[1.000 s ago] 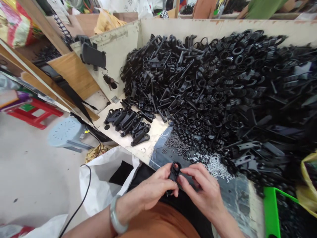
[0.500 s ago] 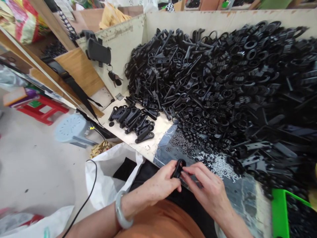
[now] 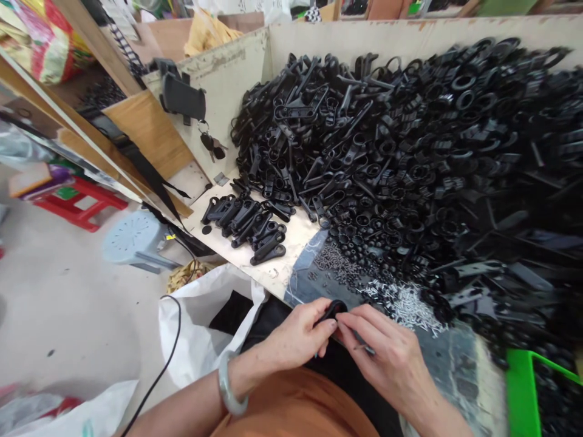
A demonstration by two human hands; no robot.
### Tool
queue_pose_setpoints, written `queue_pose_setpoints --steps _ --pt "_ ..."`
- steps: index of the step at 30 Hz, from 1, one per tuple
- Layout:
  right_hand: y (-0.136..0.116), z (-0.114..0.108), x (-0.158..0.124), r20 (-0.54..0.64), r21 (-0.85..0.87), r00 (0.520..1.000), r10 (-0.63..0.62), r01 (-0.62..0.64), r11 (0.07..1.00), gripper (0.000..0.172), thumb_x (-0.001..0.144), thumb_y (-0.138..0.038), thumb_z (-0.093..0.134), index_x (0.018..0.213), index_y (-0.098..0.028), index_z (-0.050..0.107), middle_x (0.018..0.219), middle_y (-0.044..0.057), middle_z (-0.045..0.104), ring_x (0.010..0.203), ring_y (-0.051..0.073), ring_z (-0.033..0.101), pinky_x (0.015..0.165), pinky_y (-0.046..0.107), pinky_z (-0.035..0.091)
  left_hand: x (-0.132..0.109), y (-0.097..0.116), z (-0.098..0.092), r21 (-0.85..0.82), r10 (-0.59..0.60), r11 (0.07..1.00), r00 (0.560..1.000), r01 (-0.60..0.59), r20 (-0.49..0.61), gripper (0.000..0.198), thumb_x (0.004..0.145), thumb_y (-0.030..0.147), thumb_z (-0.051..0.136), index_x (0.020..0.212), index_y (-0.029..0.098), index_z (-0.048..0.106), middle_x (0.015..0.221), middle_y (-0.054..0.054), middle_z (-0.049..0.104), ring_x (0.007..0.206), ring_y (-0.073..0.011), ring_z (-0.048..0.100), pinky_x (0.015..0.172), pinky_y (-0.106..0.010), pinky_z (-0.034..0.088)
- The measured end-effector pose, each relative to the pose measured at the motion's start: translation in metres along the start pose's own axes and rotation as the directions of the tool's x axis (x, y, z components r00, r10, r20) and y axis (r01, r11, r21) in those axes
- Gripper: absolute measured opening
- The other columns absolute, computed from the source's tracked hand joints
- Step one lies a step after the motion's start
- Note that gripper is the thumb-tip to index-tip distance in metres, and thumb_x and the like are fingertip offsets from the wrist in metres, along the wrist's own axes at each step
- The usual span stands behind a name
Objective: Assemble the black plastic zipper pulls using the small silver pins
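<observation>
A black plastic part with a ringed end (image 3: 336, 308) is gripped by my left hand (image 3: 304, 332), which wears a pale bangle at the wrist. My right hand (image 3: 385, 346) is closed, its thumb and forefinger pinched at the part's ring; whatever sits between those fingertips is too small to make out. A thin metallic thing (image 3: 363, 348) shows under its curled fingers. Just beyond the hands lie silver pins (image 3: 412, 308) and small dark pieces (image 3: 337, 264) on a blue-grey cloth. Similar black parts (image 3: 248, 221) lie in rows at the left of the worktop.
A large heap of black plastic parts (image 3: 364, 139) fills the bench against a pale board (image 3: 410, 36). A green bin (image 3: 521, 388) stands at the right. Below the bench's left edge are a white sack (image 3: 182, 340), a blue stool (image 3: 132, 237) and a red stool (image 3: 86, 206).
The black part has tilted and sits slightly lower and further right in my left hand. My right hand has shifted a little right, and the metallic thing under its fingers now shows more clearly.
</observation>
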State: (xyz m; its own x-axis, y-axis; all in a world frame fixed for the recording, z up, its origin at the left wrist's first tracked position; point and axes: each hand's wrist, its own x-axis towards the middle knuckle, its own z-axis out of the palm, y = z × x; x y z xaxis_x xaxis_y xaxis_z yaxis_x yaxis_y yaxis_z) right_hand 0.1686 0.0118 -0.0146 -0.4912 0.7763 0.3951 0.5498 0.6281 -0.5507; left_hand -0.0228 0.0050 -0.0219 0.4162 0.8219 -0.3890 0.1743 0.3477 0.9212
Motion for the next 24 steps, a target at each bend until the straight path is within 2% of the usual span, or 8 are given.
queue_pose_setpoints --steps 3,5,7,10,13,16,20,24 --pt "0.000 -0.001 0.000 0.050 0.012 0.999 0.018 -0.018 1.000 0.020 0.104 -0.019 0.051 0.108 -0.019 0.071 0.088 0.004 0.069 0.072 0.014 0.068 0.065 0.023 0.053 0.003 -0.007 0.001 -0.109 -0.009 0.994 0.999 0.005 -0.032 0.022 0.099 0.040 0.051 0.099 0.018 0.055 0.055 0.009 0.046 0.047 -0.0086 0.042 0.050 -0.022 0.032" --pt "0.001 -0.005 -0.002 0.108 0.079 0.992 0.063 -0.072 0.994 0.026 0.106 -0.021 0.047 0.120 -0.020 0.068 0.090 0.004 0.068 0.072 0.013 0.068 0.064 0.022 0.054 0.005 -0.007 0.001 -0.188 0.000 0.982 0.999 -0.006 -0.034 0.027 0.098 0.045 0.054 0.096 0.018 0.055 0.060 0.006 0.051 0.046 -0.0073 0.041 0.048 -0.021 0.031" --pt "0.002 -0.010 -0.005 0.137 0.106 0.978 0.157 -0.172 0.979 0.030 0.106 -0.024 0.045 0.132 -0.022 0.061 0.092 0.003 0.067 0.069 0.011 0.067 0.061 0.020 0.056 0.006 -0.005 0.001 -0.253 0.007 0.967 1.000 -0.011 -0.017 0.032 0.096 0.048 0.056 0.100 0.016 0.057 0.072 0.002 0.060 0.047 -0.0059 0.043 0.048 -0.021 0.031" --pt "0.001 -0.015 -0.012 0.103 -0.007 0.951 0.291 -0.292 0.956 0.033 0.105 -0.029 0.046 0.137 -0.023 0.055 0.097 0.004 0.067 0.075 0.014 0.071 0.065 0.023 0.060 0.007 -0.002 0.000 -0.304 -0.001 0.953 1.000 0.000 -0.002 0.039 0.095 0.049 0.057 0.112 0.014 0.057 0.083 -0.004 0.068 0.046 -0.0050 0.043 0.048 -0.021 0.030" --pt "-0.003 -0.015 -0.017 0.138 -0.086 0.961 0.238 -0.228 0.970 0.038 0.105 -0.021 0.039 0.138 -0.024 0.056 0.106 0.007 0.067 0.078 0.015 0.074 0.066 0.024 0.061 0.007 -0.003 0.000 -0.321 -0.016 0.947 1.000 0.007 -0.027 0.041 0.094 0.051 0.059 0.109 0.014 0.057 0.081 -0.003 0.068 0.046 -0.0048 0.043 0.047 -0.021 0.029" --pt "-0.008 -0.011 -0.017 0.130 -0.044 0.981 0.147 -0.142 0.989 0.044 0.102 -0.010 0.035 0.135 -0.023 0.060 0.098 0.006 0.067 0.069 0.011 0.072 0.063 0.020 0.059 0.008 -0.003 0.001 -0.323 -0.012 0.946 0.999 -0.003 -0.043 0.040 0.093 0.054 0.060 0.103 0.015 0.057 0.079 -0.002 0.067 0.045 -0.0047 0.042 0.045 -0.021 0.029" --pt "-0.010 -0.006 -0.013 0.021 0.042 0.992 0.127 -0.128 0.991 0.035 0.103 -0.009 0.042 0.128 -0.019 0.064 0.091 0.006 0.068 0.074 0.012 0.072 0.068 0.018 0.059 0.009 -0.003 0.003 -0.311 -0.012 0.951 0.999 -0.005 -0.051 0.040 0.092 0.055 0.059 0.101 0.016 0.057 0.079 -0.002 0.066 0.044 -0.0048 0.042 0.045 -0.021 0.030" --pt "-0.009 -0.002 -0.009 0.041 0.090 0.990 0.138 -0.142 0.986 0.035 0.103 -0.010 0.042 0.125 -0.019 0.068 0.088 0.005 0.066 0.070 0.011 0.070 0.066 0.017 0.059 0.009 -0.003 0.003 -0.299 -0.003 0.954 0.999 -0.013 -0.053 0.040 0.093 0.056 0.058 0.098 0.016 0.056 0.078 -0.001 0.066 0.044 -0.0045 0.043 0.044 -0.020 0.030"
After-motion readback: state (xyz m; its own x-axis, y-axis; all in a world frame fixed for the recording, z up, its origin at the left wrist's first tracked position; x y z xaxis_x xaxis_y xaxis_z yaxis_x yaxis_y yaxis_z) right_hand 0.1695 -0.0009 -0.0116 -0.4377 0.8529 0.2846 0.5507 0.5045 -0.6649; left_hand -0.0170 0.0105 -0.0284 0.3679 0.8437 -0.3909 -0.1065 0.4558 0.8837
